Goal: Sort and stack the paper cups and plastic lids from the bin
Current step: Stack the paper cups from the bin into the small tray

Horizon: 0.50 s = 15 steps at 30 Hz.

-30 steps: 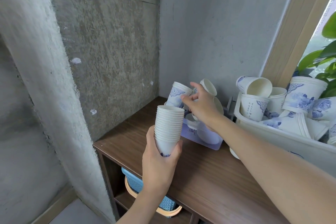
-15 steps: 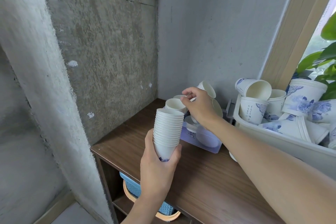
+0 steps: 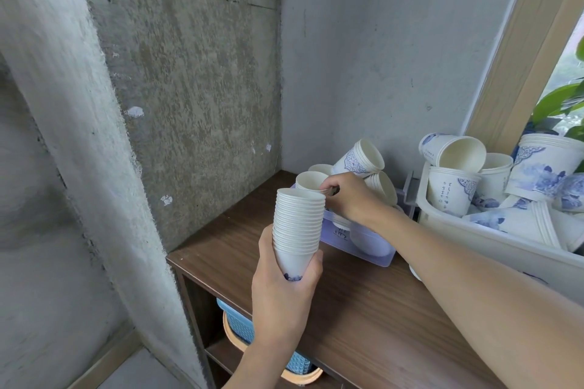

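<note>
cup stack (image 3: pixel 298 227) | one, left hand (image 3: pixel 281 297) clamped round | right hand (image 3: pixel 350 199) pinches one cup (image 3: pixel 311 181)

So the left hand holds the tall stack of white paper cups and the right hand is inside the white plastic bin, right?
Not quite. The head view shows the right hand outside the white plastic bin, pinching the rim of a single white paper cup left of it. The left hand does hold the tall stack of white paper cups.
</note>
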Each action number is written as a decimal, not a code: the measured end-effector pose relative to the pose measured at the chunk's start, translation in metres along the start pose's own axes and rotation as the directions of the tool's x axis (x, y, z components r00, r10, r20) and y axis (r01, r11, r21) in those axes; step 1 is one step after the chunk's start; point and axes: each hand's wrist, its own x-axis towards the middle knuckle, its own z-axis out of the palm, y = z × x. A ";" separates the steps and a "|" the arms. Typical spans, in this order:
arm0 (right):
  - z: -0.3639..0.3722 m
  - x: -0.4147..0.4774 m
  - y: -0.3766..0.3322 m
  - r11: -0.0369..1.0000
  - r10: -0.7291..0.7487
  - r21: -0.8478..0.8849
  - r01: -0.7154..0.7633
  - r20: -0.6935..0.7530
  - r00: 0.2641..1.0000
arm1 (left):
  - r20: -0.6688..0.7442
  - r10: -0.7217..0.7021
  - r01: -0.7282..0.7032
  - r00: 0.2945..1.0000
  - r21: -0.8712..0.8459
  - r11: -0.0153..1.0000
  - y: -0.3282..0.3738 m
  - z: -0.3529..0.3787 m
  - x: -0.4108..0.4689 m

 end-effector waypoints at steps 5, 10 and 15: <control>0.002 0.000 0.001 1.000 -0.004 0.014 0.005 -0.085 0.996 | 0.013 0.011 -0.011 1.000 0.003 1.000 -0.001 -0.001 0.000; -0.016 -0.010 -0.007 0.998 -0.048 0.018 0.054 -0.224 0.973 | 0.003 0.017 -0.017 1.000 0.004 1.000 0.000 0.000 0.000; -0.035 -0.019 -0.017 0.986 -0.074 0.117 0.121 -0.343 0.936 | 0.020 0.020 -0.020 1.000 -0.008 1.000 0.000 -0.001 -0.001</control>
